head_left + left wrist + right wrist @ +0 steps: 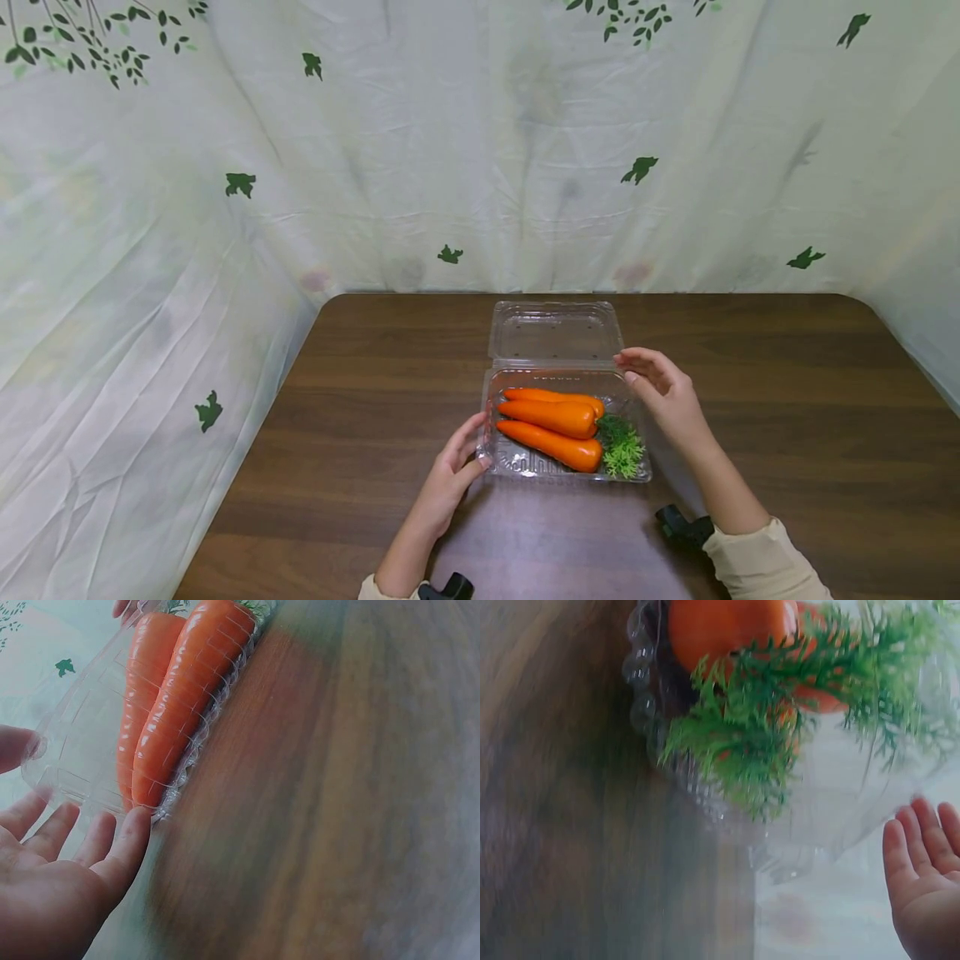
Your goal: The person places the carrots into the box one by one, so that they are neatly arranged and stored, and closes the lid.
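- Clear plastic container [517, 460]: its left end meets the left hand [447, 477], whose relaxed fingers touch rather than clench, probably steadying it.
- Lid [555, 335] laid back, so three carrots [551, 415] lie exposed in the base on the table [360, 433] (tips leftward).
- Green fronds [624, 457], at the carrots' right, spread feathery in the right wrist view; the left wrist view barely catches them.
- Right hand [670, 398]: loose, grasping nothing, near the lid's right corner.
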`<state>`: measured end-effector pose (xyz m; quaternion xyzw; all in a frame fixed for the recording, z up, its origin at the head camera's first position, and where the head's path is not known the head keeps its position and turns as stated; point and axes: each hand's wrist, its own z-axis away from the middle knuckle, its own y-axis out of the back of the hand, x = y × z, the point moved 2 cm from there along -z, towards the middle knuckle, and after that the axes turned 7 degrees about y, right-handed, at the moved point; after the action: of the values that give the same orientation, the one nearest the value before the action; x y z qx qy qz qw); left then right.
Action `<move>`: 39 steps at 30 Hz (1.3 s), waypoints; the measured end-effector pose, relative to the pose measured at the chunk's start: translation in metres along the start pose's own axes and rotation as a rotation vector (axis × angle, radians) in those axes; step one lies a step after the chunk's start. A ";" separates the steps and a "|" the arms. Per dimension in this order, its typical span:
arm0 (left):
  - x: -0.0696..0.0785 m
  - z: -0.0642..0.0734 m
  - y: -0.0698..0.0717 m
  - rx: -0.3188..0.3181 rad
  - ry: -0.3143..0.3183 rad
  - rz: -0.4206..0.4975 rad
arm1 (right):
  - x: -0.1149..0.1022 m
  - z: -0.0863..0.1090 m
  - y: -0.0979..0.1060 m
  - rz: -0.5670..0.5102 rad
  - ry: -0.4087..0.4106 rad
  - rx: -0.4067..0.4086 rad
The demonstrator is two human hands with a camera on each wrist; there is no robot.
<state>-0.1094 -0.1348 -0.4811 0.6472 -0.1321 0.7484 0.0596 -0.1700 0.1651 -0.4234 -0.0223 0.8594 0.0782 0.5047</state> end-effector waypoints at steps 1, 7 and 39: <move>0.000 0.000 0.000 0.000 -0.001 0.000 | 0.001 0.000 0.002 -0.004 -0.002 0.011; 0.002 0.000 0.001 0.027 -0.007 -0.018 | 0.004 -0.002 0.008 -0.020 -0.013 0.059; 0.042 -0.115 0.016 0.238 0.199 -0.024 | 0.057 -0.030 0.013 0.186 -0.451 0.100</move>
<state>-0.2300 -0.1217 -0.4561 0.5737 -0.0284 0.8186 0.0042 -0.2259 0.1753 -0.4572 0.1000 0.7262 0.0848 0.6748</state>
